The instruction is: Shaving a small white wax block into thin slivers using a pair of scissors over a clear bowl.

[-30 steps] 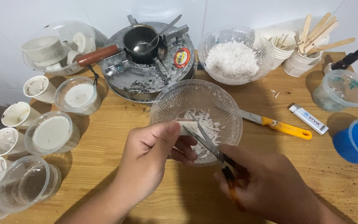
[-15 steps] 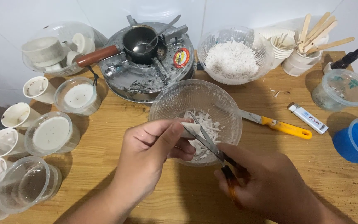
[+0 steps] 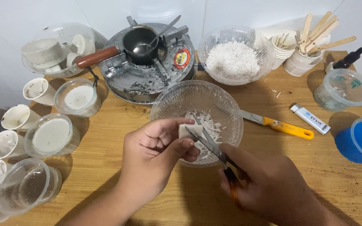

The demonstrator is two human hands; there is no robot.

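1. The wooden table (image 3: 105,125) and metal burner (image 3: 147,71) lie as they did a second ago
2. The clear bowl (image 3: 177,100) has stayed put, white shavings (image 3: 210,123) inside
3. The right hand (image 3: 269,188), closed on the knife (image 3: 206,140), has pushed the blade further into the block
4. The left hand (image 3: 156,155) pinches the white block (image 3: 186,130) over the bowl; probably wax, hard to tell

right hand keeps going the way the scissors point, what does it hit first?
Likely the white block pinched in the left hand: the scissors in the right hand already reach it, over the clear bowl.
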